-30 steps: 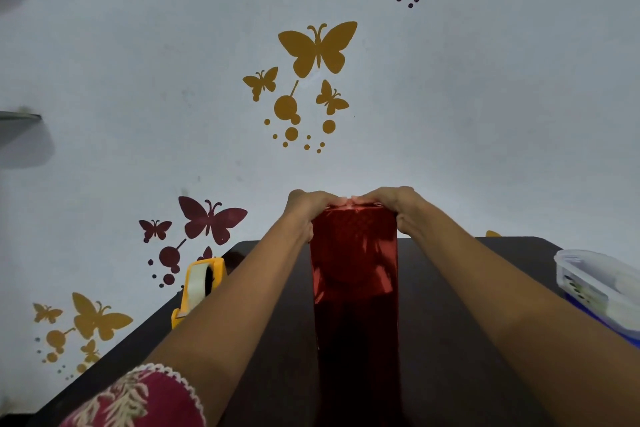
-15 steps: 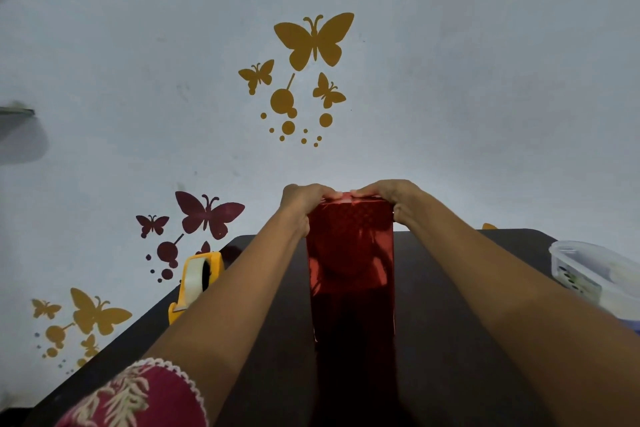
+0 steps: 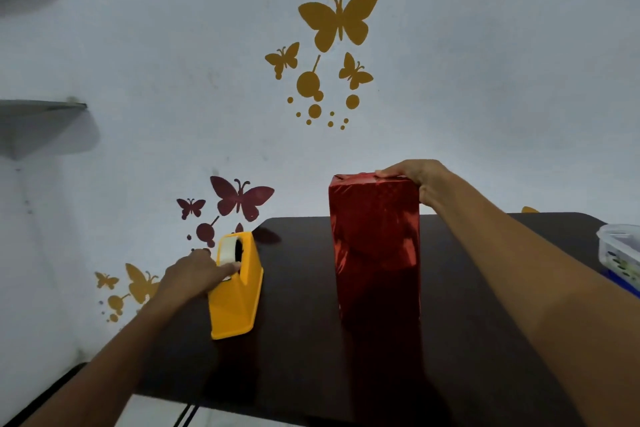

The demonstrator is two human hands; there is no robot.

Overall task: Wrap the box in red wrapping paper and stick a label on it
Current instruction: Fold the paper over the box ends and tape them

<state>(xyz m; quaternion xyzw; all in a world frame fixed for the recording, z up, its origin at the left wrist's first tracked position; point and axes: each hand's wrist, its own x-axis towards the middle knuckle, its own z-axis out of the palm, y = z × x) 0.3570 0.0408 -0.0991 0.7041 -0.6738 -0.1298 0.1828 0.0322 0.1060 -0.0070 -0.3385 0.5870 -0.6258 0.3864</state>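
The red-wrapped box (image 3: pixel 375 246) stands upright on the dark table (image 3: pixel 304 357), and my right hand (image 3: pixel 419 180) grips its top edge. My left hand (image 3: pixel 194 276) touches the tape (image 3: pixel 227 250) in the yellow dispenser (image 3: pixel 239 298); if it pinches, I cannot tell.

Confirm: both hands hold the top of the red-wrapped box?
No. Head view: only the right hand holds the top of the red-wrapped box; the left hand is at the tape in the yellow tape dispenser.
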